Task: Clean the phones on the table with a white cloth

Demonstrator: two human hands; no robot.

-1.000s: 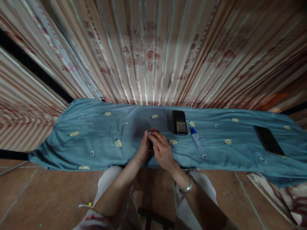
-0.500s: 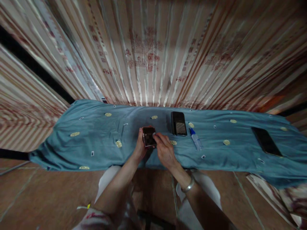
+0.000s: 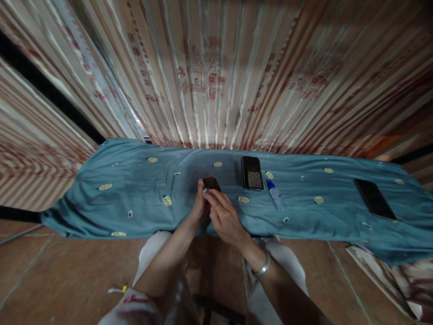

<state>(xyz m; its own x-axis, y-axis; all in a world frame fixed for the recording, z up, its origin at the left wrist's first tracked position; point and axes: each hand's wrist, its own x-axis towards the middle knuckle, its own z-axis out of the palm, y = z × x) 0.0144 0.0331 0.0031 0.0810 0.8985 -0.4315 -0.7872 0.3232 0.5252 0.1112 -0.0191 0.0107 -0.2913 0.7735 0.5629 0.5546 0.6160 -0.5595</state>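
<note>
My left hand (image 3: 200,205) is closed around a small dark square object with a coppery rim (image 3: 211,182), held above the blue cloth near its front edge. Its exact kind is not clear, and my right fingers cover much of its face. My right hand (image 3: 227,219) pinches a small whitish piece (image 3: 205,192), pressed against the object's left side near my left thumb. To the right lies a black case-like object with a striped panel (image 3: 252,174). Beside that is a clear bottle with a blue cap (image 3: 276,196), lying on its side.
A blue patterned cloth (image 3: 135,185) covers the long narrow surface before me. A black smartphone (image 3: 375,198) lies on its right part. Striped curtains (image 3: 209,113) hang directly behind it. My knees are under the front edge, above a tiled floor (image 3: 67,271).
My right hand has moved left across the face of the square object, from its right edge to its left side. The object now appears tilted and more covered.
</note>
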